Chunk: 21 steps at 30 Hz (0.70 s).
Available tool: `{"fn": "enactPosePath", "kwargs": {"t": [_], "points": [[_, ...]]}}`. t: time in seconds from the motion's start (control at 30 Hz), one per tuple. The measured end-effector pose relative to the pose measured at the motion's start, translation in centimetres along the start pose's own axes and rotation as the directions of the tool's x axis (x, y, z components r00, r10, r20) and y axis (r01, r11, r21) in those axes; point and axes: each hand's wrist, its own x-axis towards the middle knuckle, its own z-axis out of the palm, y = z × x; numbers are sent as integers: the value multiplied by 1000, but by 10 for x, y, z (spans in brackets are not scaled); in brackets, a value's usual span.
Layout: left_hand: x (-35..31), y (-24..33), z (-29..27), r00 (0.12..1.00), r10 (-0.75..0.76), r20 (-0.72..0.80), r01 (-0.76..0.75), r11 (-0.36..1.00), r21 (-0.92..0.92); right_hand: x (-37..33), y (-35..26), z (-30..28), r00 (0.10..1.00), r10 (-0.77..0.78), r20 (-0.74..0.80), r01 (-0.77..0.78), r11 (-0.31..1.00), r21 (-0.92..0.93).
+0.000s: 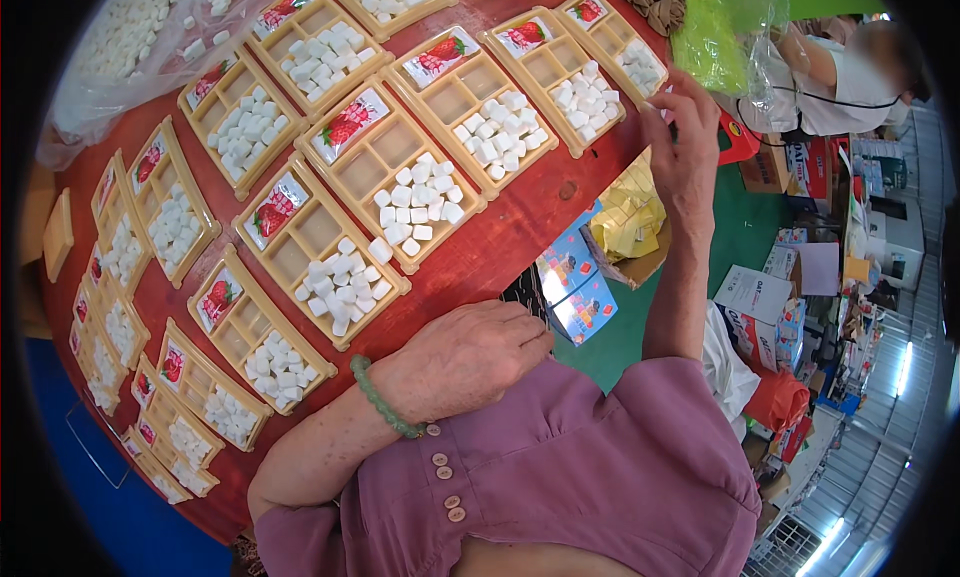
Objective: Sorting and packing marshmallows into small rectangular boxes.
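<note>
My right hand (685,147) is at the far right of the table, its thumb and fingers bent around the near right corner of a beige compartment tray (601,39). That tray holds white marshmallow-like pieces (640,65) and a red strawberry packet (588,11). My left hand (475,352), with a green bead bracelet (378,397) on its wrist, rests in front of my body by the table's near edge. Its fingers are curled, with the tips hidden. Ahead of it is another tray (345,157) with white pieces, and one loose piece (380,250) lies between two trays.
Several similar trays (215,322) stand in rows on the red table (530,212). A clear bag of white pieces (130,47) lies at the far left. Right of the table are an open box with yellow packets (630,217), stacked cartons (750,302) and another person (840,82).
</note>
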Motion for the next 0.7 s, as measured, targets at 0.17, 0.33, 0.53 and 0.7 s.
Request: {"fn": "enactPosePath", "kwargs": {"t": [0.17,0.33,0.53,0.7], "points": [[1,1,0,1000,8,-15,-8,1000,2,1,-10,-8,946,277,167,-322,859,398],[1,1,0,1000,-1,11,1,1000,-6,5,-16,-1,965,205,166,-250,909,333],[1,-2,5,995,56,-80,-51,997,64,4,-17,-3,974,164,154,-198,949,246],[1,-2,5,994,53,-93,-48,997,52,5,-18,-1,978,105,179,-137,976,172]]}}
